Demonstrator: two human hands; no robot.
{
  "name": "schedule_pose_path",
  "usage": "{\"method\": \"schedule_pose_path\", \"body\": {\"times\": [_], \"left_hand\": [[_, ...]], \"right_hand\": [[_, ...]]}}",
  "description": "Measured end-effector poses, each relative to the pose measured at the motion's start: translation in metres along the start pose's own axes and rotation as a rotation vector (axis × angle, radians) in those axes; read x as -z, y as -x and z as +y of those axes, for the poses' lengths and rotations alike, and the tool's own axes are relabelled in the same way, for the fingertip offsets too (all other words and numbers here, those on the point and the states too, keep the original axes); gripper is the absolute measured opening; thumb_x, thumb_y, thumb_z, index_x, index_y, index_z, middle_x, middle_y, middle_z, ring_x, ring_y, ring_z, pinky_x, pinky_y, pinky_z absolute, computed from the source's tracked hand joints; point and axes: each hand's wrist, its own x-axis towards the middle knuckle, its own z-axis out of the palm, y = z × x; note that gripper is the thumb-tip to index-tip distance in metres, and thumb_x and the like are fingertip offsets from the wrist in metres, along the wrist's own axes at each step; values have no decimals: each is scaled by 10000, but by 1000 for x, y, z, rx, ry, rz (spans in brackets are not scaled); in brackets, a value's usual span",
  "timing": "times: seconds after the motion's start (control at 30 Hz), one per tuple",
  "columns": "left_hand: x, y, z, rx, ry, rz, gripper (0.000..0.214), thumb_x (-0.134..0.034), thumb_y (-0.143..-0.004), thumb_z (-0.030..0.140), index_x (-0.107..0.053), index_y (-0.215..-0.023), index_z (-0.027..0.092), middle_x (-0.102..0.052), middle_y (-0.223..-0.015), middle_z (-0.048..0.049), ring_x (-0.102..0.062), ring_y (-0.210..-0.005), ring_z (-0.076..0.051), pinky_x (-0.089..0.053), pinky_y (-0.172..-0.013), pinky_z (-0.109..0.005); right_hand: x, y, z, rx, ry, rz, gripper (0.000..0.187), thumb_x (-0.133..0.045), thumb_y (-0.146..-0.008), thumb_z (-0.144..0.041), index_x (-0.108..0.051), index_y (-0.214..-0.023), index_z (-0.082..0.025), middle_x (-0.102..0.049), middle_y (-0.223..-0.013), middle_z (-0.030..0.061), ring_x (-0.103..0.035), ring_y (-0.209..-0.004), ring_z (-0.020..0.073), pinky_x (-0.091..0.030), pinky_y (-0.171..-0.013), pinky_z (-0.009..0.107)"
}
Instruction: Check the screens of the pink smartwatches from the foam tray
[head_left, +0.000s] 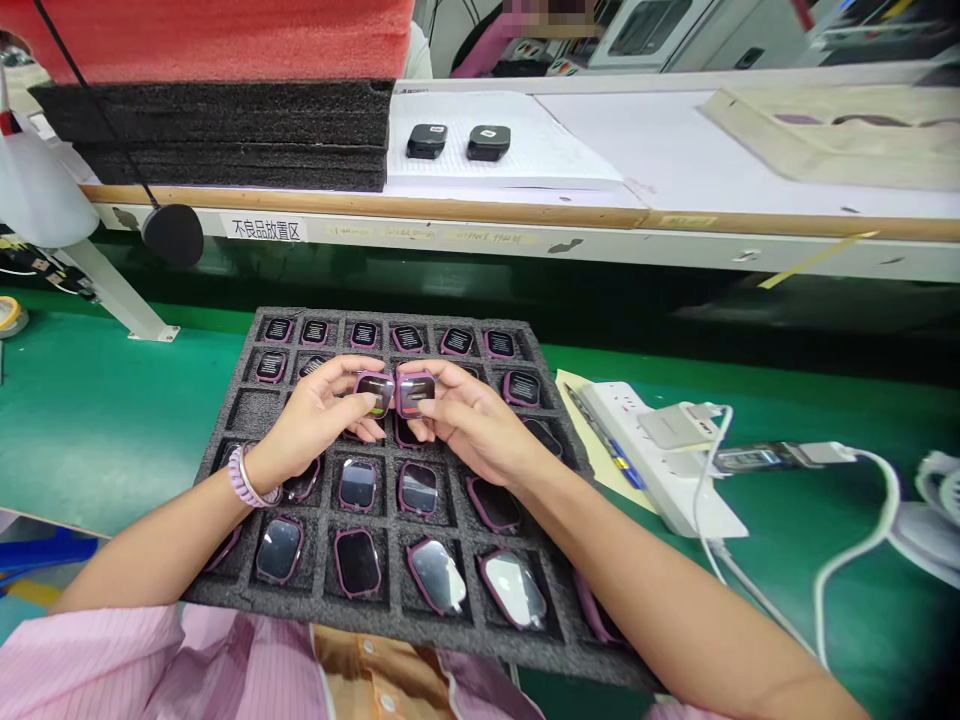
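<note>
A black foam tray (pixel 247 410) lies in front of me on the green bench, its pockets filled with several purple-rimmed smartwatch bodies. My left hand (pixel 319 420) pinches one watch body (pixel 374 390) above the tray's middle. My right hand (pixel 461 415) pinches a second watch body (pixel 415 392) right beside the first, their edges almost touching, screens facing me. A beaded bracelet sits on my left wrist. Some tray pockets at the left are empty.
A white power strip (pixel 660 455) with plugged adapters and white cables lies right of the tray. A raised shelf behind carries two black devices (pixel 457 142) on white paper, stacked black foam (pixel 225 135) and red foam. A lamp base stands at left.
</note>
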Motion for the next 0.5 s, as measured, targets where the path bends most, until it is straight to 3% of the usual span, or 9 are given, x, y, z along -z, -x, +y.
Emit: {"method": "schedule_pose_path", "body": {"times": [0.13, 0.23, 0.33, 0.43, 0.5], "left_hand": [[0, 1, 4, -60, -14, -4, 450, -688, -787, 181, -554, -1217, 169, -651, -954, -34, -684, -623, -112, -561, -581, -181], [-7, 13, 15, -101, 51, -63, 453, -715, -791, 132, -569, -1215, 196, -650, -1005, -43, -665, -668, -89, -552, -601, -159], [-18, 40, 37, -95, 173, -331, 560, -790, -756, 111, -584, -1256, 259, -660, -1001, -44, -667, -783, -109, -542, -624, -139], [-28, 70, 66, -129, 193, -658, 490, -808, -794, 308, -628, -1249, 285, -681, -906, -51, -678, -763, -146, -562, -641, -187], [-30, 85, 80, -68, 151, -712, 499, -794, -794, 444, -641, -1250, 314, -703, -951, -68, -700, -841, -201, -596, -751, -272]], "right_hand": [[0, -1, -3, 7, -3, 9, 438, -722, -736, -212, -586, -1152, -205, -608, -850, 5, -527, -616, 152, -431, -574, 277], [-1, 2, -9, 27, 18, -13, 480, -726, -764, -210, -570, -1218, -208, -614, -856, 10, -561, -652, 158, -459, -596, 267], [-10, 15, -23, 51, 62, -118, 507, -750, -884, -257, -534, -1343, -250, -625, -897, 22, -616, -747, 176, -523, -686, 276], [-24, 41, -45, 81, 179, -218, 443, -750, -968, -320, -565, -1369, -345, -639, -975, 41, -652, -828, 207, -567, -748, 303], [-33, 60, -59, 182, 312, -239, 452, -840, -895, -334, -640, -1298, -375, -641, -1039, 62, -658, -860, 244, -583, -741, 316]]}}
